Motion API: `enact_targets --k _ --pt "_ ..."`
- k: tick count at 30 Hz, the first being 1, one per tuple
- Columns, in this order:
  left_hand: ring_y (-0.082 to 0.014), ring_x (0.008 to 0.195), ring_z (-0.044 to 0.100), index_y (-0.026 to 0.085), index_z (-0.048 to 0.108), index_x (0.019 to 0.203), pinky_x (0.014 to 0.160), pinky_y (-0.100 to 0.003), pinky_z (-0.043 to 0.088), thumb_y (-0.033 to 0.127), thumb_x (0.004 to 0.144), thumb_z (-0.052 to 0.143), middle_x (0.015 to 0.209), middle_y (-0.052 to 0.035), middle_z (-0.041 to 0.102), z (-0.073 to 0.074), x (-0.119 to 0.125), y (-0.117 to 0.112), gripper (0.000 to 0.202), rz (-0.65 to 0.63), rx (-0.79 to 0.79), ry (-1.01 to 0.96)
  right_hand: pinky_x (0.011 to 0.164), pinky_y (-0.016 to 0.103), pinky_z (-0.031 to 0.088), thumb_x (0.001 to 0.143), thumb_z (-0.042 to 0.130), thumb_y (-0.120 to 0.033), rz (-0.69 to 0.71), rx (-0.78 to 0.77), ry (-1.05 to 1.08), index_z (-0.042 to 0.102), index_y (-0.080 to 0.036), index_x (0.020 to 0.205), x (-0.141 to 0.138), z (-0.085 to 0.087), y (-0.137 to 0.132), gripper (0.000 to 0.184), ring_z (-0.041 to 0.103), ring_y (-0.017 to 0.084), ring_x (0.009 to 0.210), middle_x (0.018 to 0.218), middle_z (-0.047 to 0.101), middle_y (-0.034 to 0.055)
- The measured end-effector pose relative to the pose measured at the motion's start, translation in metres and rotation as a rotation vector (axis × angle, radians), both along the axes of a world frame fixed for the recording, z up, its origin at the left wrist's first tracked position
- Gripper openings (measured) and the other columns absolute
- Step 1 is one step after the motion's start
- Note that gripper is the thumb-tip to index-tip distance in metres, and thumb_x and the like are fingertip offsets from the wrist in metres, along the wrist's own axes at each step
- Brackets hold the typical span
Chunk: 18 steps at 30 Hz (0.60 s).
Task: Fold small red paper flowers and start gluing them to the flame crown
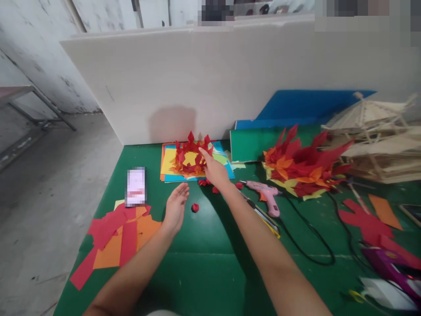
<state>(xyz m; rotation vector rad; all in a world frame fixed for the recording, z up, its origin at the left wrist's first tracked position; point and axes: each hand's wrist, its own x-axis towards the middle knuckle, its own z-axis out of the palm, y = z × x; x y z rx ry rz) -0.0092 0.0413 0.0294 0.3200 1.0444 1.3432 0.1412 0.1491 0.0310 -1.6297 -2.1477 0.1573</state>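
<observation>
A ring of folded red and orange paper flames (190,169) sits on a stack of coloured paper (167,159). My right hand (215,170) is at the ring's right side, its index finger stretched over the rim; the other fingers are partly hidden, and no firm grip shows. My left hand (177,204) is open and holds nothing, palm turned toward the right, just in front of the stack. Beside it on the table lies a small folded red paper piece (195,207). More such red pieces (215,190) lie under and beside my right wrist.
A pink glue gun (268,195) and a utility knife (259,213) lie right of my right forearm. Farther right are a larger paper flame piece (305,164) and a wooden stick model (371,136). Paper strips (112,237) and a phone (136,186) are left. A white board (197,79) stands behind.
</observation>
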Motion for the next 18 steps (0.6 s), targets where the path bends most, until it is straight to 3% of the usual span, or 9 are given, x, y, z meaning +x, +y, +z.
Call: enact_targets --k 5,8,11,14,18 --pt "-0.0216 0.115 0.056 0.013 0.059 0.097 0.104 -0.032 0.039 0.0 0.066 0.06 0.126 -0.0137 0.056 0.011 0.01 0.009 0.034 0.013 -0.052 -0.123 0.067 0.032 0.048 0.079 0.045 -0.008 0.057 0.07 0.289 0.031 -0.023 0.137 0.007 0.015 -0.004 0.062 0.061 0.02 0.076 0.09 0.065 0.0034" --pt "-0.0212 0.112 0.058 0.014 0.057 0.096 0.103 -0.033 0.041 0.0 0.065 0.065 0.119 -0.0125 0.059 0.015 0.018 0.015 0.035 -0.008 -0.041 -0.201 0.066 0.032 0.049 0.079 0.047 -0.011 0.07 0.087 0.453 0.032 -0.024 0.136 0.005 0.03 -0.014 0.061 0.06 0.018 0.072 0.087 0.062 0.0025" --pt "-0.0181 0.11 0.059 0.017 0.059 0.094 0.105 -0.034 0.038 0.005 0.068 0.068 0.108 -0.0061 0.065 0.016 0.022 0.018 0.03 -0.09 0.102 -0.241 0.066 0.033 0.051 0.079 0.049 -0.011 0.136 0.043 0.53 0.033 -0.025 0.135 -0.003 0.041 -0.029 0.06 0.059 0.017 0.069 0.087 0.061 0.0023" --pt "-0.0165 0.105 0.061 0.018 0.061 0.094 0.104 -0.035 0.038 0.012 0.069 0.071 0.103 -0.0043 0.067 0.014 0.02 0.02 0.028 -0.124 0.256 -0.257 0.069 0.034 0.052 0.081 0.048 -0.014 0.19 0.016 0.59 0.033 -0.028 0.134 -0.008 0.044 -0.047 0.056 0.06 0.016 0.073 0.096 0.062 0.004" --pt "-0.0161 0.093 0.064 0.018 0.063 0.092 0.099 -0.039 0.04 0.019 0.066 0.075 0.096 -0.0022 0.069 0.002 0.013 0.024 0.028 -0.037 0.231 -0.207 0.074 0.034 0.052 0.084 0.051 -0.022 0.14 0.141 0.668 0.035 -0.029 0.132 0.013 0.037 -0.07 0.051 0.058 0.017 0.087 0.119 0.054 0.0082"
